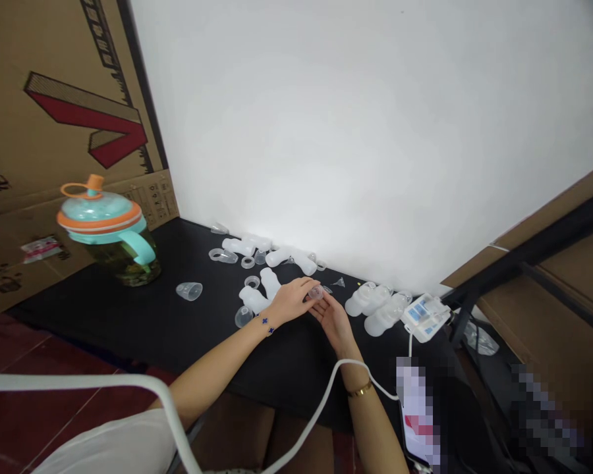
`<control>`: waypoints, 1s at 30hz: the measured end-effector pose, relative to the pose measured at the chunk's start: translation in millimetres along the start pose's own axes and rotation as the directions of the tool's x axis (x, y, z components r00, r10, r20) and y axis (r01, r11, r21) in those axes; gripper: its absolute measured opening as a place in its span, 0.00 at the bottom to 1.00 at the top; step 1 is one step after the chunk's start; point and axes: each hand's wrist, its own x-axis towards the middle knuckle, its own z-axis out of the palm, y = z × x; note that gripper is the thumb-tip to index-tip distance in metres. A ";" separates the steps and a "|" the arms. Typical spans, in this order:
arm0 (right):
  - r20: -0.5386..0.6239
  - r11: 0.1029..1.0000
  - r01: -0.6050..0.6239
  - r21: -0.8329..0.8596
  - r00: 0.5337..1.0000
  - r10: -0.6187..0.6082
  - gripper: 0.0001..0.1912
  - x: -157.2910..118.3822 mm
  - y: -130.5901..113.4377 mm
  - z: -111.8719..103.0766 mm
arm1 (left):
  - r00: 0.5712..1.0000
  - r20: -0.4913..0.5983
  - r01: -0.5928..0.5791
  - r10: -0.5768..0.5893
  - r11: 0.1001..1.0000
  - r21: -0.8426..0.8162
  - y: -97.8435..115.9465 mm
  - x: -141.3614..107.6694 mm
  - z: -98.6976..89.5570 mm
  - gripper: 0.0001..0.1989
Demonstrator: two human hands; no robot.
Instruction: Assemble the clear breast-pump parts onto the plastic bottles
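In front of me, my left hand (292, 300) pinches a small clear plastic piece (315, 291), round like a bottle nipple or cap. My right hand (332, 318), palm turned up, meets it from the other side with its fingertips on the same piece. Close by my left hand lie a white baby bottle (270, 283), a second white bottle (254, 299), a ring collar (252, 282) and a clear cap (244, 316). Right of my right hand, several white bottles with nipples fitted (383, 316) lie side by side.
More bottles (238, 247), collars (248, 263) and a clear cap (189, 291) lie on the black tabletop (178, 336). A lidded jug (109, 230) stands left. At right are a white power strip (426, 317) and a phone (419, 421). A white cable (321, 408) loops across the front.
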 end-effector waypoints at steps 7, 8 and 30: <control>0.034 0.997 0.068 -0.034 0.997 -0.067 0.16 -0.3 3.1 -1.4 | 1.000 -0.010 -0.016 0.016 1.000 0.000 -0.1 -0.5 1.3 0.19; 0.032 0.997 0.072 -0.028 0.997 -0.071 0.16 -0.1 3.4 -1.5 | 1.000 -0.010 -0.020 0.020 1.000 -0.002 0.1 -0.6 1.5 0.19; -0.015 0.996 0.083 0.023 0.996 -0.083 0.17 4.3 2.6 -5.7 | 0.998 -0.025 -0.062 0.061 0.998 -0.013 3.9 -2.8 4.9 0.19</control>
